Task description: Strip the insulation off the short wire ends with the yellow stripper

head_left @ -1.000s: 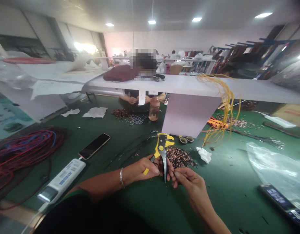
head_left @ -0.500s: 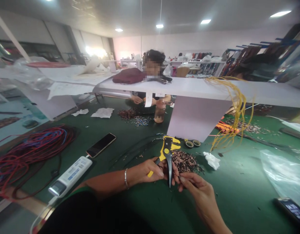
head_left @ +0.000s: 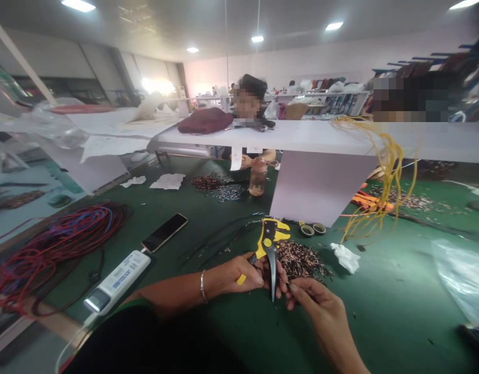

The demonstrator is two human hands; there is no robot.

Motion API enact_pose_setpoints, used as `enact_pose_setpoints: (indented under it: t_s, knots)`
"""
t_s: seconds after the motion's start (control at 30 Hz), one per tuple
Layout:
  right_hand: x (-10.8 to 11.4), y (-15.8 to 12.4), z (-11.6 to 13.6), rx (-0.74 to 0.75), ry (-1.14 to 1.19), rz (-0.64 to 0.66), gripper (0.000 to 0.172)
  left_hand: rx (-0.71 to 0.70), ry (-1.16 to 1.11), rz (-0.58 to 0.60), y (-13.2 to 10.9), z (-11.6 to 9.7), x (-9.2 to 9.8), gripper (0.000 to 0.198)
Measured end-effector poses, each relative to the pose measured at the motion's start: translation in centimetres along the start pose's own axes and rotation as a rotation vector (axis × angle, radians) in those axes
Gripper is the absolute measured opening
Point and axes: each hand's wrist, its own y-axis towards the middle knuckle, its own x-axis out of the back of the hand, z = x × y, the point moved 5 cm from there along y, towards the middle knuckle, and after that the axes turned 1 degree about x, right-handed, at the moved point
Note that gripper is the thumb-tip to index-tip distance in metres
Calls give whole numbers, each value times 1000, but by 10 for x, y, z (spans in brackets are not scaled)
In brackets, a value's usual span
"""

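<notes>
My left hand [head_left: 243, 272] is wrapped round a yellow and black wire stripper [head_left: 268, 240], its jaws pointing up and to the right. The grey lever of the tool hangs down past my fingers. Close to its right, my right hand [head_left: 319, 301] pinches a thin dark bit, perhaps a wire end, between thumb and forefinger. The fingertips of both hands nearly meet there, so most of that piece is hidden. Just behind them lies a heap of short dark and copper-coloured wire pieces [head_left: 300, 257] on the green table [head_left: 231, 332].
To the left are a phone [head_left: 164, 232], a white power bank [head_left: 118, 280] and coiled red and blue wires [head_left: 64, 244]. A white shelf [head_left: 302, 135] crosses ahead, with yellow wires [head_left: 391, 176] hanging over it. Behind a bottle [head_left: 257, 179] sits a co-worker.
The view has shifted slightly, so things on the right sit further right. Both hands keep almost the same pose, with the wire stripper still in my left hand.
</notes>
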Motion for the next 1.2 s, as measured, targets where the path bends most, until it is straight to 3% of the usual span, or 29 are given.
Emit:
enact_pose_setpoints:
  t_s: [0.5,0.87,1.0,1.2]
  knots:
    - [19,6,-2,98,-90,-204,34,-11,78,-82,2,8,20,53]
    - [31,-11,30,367,-78,-456,21,23,104,17,-5,-6,1,60]
    - [29,-20,41,484,-228,-486,16,100,85,91,-5,-1,-1,68]
    - [19,-26,61,637,-467,-482,11,96,86,127,-5,0,-8,66]
